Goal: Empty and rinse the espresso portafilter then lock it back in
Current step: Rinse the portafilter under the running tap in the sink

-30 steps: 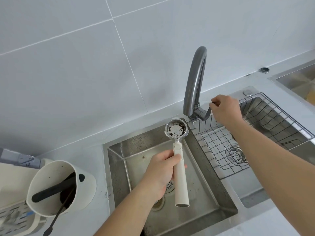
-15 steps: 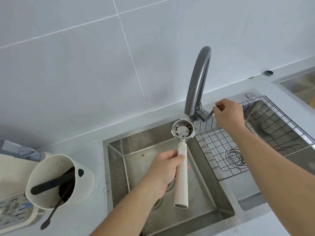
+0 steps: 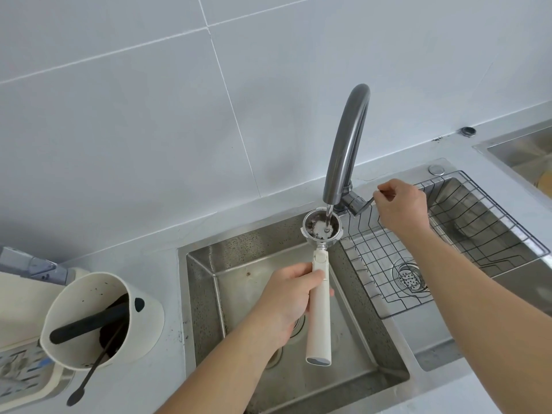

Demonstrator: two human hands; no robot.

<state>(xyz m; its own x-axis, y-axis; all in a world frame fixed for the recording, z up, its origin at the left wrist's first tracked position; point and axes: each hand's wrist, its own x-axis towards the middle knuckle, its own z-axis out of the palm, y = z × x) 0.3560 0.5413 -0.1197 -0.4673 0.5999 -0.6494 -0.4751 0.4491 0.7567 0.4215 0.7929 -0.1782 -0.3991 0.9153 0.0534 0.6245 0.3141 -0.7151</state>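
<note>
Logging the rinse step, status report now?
Left hand grips portafilter handle, right hand on faucet lever. Water running into basket, grounds remain. Nothing in the way over sink.

No readable text, label, brand, number or sign on anything in view.
</note>
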